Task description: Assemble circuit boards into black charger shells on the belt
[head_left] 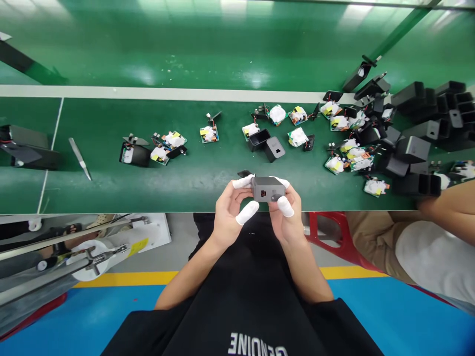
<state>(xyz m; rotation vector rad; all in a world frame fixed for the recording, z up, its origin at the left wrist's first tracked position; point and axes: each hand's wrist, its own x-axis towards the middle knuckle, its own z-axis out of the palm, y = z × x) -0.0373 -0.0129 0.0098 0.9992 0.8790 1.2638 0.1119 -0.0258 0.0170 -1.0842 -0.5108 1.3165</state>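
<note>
Near the table's front edge, my left hand [228, 213] and my right hand [291, 216] hold a dark grey plastic housing [269, 184] between them. White finger cots cover the thumbs and some fingertips. The housing's near face has a small square port opening. A black piece [244, 174] sticks out behind my left fingertips; whether it joins the housing I cannot tell. Just beyond my hands lie an open black case [259, 139] and a grey case with a hole in its face [275, 148]. Circuit boards with white filler, such as one board [297, 137], lie around them.
A knife-like tool [79, 158] lies on the green table [100, 190] at left. More boards [162, 154] and a black case [135, 154] lie left of centre. Boards and black housings [413, 148] crowd the right, where another person's arm [451, 202] rests.
</note>
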